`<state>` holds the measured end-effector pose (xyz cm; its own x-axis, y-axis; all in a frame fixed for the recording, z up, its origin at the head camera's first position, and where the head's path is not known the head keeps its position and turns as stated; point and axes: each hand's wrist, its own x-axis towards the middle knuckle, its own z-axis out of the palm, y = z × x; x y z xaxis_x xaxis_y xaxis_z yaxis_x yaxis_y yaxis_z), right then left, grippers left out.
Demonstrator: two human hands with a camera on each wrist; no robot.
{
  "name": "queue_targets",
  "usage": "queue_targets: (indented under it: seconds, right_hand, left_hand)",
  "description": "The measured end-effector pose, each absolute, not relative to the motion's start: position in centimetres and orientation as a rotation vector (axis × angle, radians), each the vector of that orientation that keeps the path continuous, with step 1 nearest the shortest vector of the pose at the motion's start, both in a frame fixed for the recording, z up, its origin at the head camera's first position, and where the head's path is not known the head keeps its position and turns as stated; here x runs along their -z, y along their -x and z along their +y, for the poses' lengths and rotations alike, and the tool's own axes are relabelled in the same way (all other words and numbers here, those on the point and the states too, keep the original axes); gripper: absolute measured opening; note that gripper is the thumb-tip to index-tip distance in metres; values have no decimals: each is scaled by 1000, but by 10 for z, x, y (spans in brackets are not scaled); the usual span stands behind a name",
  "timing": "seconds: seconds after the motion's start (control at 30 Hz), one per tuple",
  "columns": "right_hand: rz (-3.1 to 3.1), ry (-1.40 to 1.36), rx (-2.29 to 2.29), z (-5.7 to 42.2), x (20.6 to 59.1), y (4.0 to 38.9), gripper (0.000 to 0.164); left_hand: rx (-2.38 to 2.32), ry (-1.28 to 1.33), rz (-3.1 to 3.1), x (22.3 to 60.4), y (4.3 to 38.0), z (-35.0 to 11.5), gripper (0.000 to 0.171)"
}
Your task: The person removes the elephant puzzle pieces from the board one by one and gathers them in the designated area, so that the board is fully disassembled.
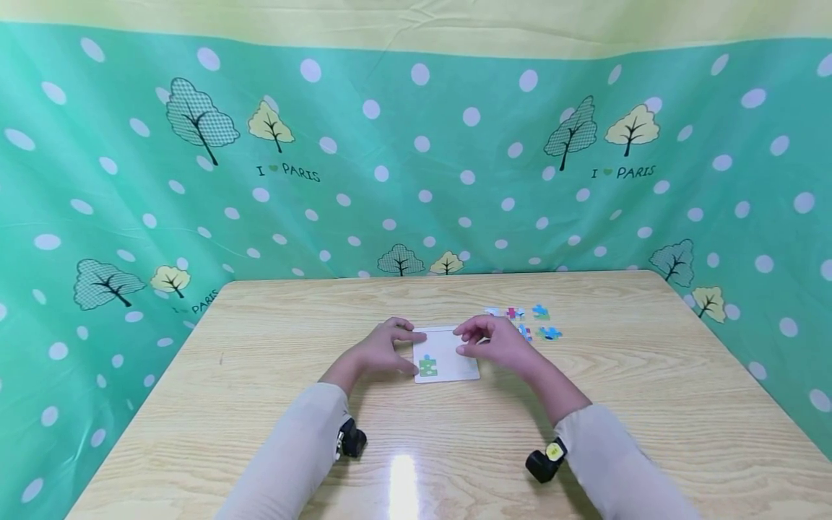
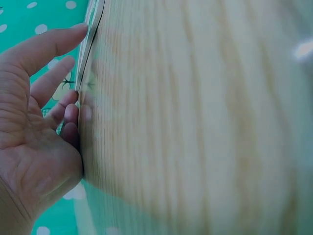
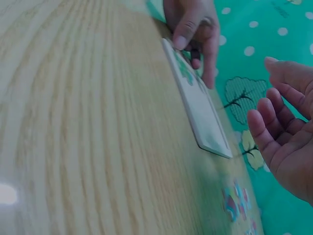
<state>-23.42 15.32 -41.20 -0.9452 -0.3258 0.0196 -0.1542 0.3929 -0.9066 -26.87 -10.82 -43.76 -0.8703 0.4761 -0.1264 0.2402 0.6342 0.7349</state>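
A flat white puzzle tray (image 1: 448, 360) lies on the table, with a green puzzle piece (image 1: 427, 367) in its near left corner. My left hand (image 1: 383, 348) rests at the tray's left side, thumb by the near left edge and index finger reaching over the surface. In the left wrist view, the fingers of that hand (image 2: 41, 117) are spread and fairly straight. Above the tray's right side hovers my right hand (image 1: 497, 341), its fingers loosely bent and apart from the thumb. Nothing shows between them in the right wrist view, where the hand (image 3: 288, 122) is raised.
Several loose puzzle pieces (image 1: 549, 333) lie on the table behind and to the right of the tray, some partly hidden by the right hand. The wooden table (image 1: 260, 347) backs onto a green dotted curtain (image 1: 422, 195).
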Motion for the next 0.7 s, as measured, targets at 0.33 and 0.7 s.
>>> queue_targets:
  seconds: [0.33, 0.7]
  right_hand:
    - [2461, 532, 1423, 129, 417, 238, 29]
    - [2517, 608, 1202, 109, 422, 245, 33]
  left_hand:
    - [-1040, -633, 2582, 441, 271, -110, 67]
    - [-1006, -681, 2598, 438, 269, -112, 68]
